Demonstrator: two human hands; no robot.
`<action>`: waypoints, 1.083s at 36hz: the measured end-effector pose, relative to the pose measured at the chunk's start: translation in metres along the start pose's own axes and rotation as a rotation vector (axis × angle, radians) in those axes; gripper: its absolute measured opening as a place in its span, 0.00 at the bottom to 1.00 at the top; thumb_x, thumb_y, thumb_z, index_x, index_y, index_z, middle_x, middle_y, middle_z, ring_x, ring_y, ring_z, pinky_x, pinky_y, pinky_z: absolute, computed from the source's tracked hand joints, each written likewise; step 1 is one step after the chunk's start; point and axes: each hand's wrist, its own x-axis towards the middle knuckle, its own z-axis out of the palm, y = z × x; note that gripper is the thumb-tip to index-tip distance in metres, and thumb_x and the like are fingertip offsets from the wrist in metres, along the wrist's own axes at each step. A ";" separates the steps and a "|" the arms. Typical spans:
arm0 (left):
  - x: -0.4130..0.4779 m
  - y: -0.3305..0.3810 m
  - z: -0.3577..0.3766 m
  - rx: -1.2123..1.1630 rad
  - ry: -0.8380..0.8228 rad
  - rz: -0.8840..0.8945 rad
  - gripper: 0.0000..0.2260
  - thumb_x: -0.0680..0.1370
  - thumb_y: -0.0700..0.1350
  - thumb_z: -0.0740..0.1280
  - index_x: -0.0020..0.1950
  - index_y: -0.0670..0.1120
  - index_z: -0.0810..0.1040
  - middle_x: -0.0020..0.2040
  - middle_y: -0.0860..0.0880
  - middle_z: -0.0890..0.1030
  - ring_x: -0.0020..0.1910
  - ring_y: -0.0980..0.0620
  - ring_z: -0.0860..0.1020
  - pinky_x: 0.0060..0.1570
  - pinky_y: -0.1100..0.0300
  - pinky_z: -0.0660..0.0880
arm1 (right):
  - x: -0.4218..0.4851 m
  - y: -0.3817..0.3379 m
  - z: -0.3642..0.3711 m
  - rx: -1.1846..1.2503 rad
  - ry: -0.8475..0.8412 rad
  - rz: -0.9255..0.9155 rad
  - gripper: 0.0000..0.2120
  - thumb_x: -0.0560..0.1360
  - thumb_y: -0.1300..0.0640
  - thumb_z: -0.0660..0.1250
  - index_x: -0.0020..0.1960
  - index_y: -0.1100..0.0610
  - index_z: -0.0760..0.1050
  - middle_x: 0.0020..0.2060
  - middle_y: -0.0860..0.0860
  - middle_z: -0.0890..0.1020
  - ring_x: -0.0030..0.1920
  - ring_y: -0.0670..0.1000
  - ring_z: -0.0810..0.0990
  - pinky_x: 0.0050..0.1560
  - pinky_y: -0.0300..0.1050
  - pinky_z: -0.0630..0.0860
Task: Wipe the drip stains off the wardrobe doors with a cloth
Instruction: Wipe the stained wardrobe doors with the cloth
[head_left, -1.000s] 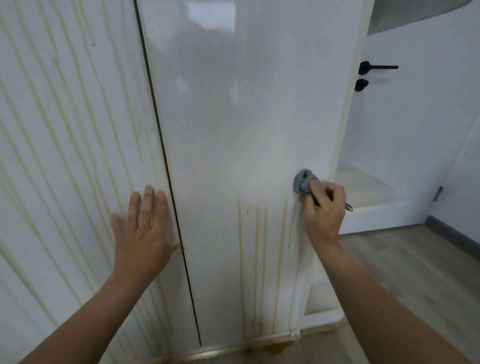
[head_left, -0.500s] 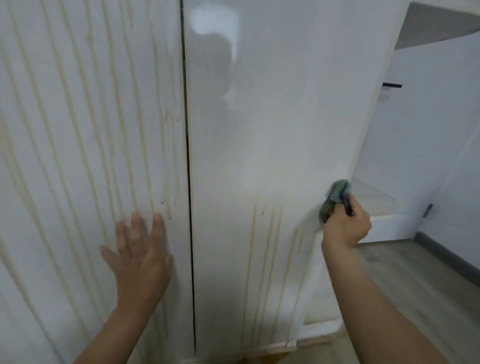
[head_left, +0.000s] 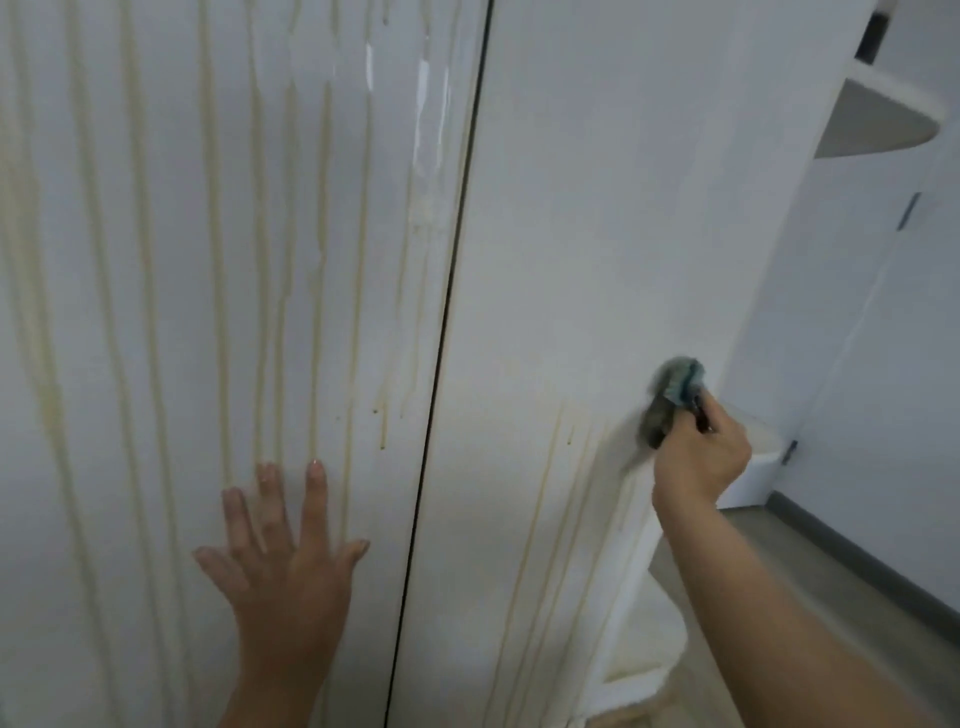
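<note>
1. Two risks lay with the bunched blue-grey cloth (head_left: 672, 400): the right hand (head_left: 698, 457) was clamped round it in a fist at the outer edge of the glossy white right wardrobe door (head_left: 571, 208), so a stroke could have slipped off that edge, and so small a wad would probably have smeared rather than lifted
2. The thin yellowish drip stains low on that door (head_left: 540, 519) ran just beside and below the cloth; a short pass might have missed their lower ends
3. The left hand (head_left: 280, 566) lay flat, fingers spread apart and holding nothing, pressed on the white left wardrobe door (head_left: 130, 364), where long yellow-brown runs (head_left: 322, 260) reached its fingertips; the palm could have picked up residue and printed it elsewhere
4. Weight leaned through that palm might have flexed the door
</note>
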 end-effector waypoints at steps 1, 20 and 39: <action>0.003 0.000 0.000 -0.022 -0.009 -0.003 0.42 0.72 0.65 0.60 0.84 0.50 0.57 0.84 0.41 0.50 0.81 0.31 0.51 0.64 0.17 0.54 | 0.000 -0.002 0.007 0.006 0.012 0.017 0.19 0.78 0.66 0.66 0.65 0.52 0.81 0.57 0.52 0.81 0.51 0.46 0.78 0.61 0.33 0.72; 0.002 -0.001 -0.013 -0.074 -0.072 -0.064 0.54 0.66 0.59 0.79 0.84 0.57 0.50 0.84 0.46 0.48 0.82 0.36 0.48 0.59 0.14 0.58 | -0.030 -0.038 0.018 -0.092 -0.283 -0.407 0.21 0.75 0.69 0.65 0.62 0.51 0.83 0.50 0.49 0.74 0.44 0.39 0.74 0.60 0.31 0.70; 0.002 -0.004 -0.009 -0.027 -0.047 -0.024 0.55 0.68 0.61 0.78 0.84 0.58 0.45 0.84 0.46 0.46 0.81 0.34 0.50 0.58 0.15 0.62 | -0.043 -0.074 0.042 0.007 -0.289 -0.576 0.21 0.74 0.70 0.65 0.61 0.54 0.83 0.49 0.51 0.72 0.44 0.42 0.72 0.54 0.24 0.67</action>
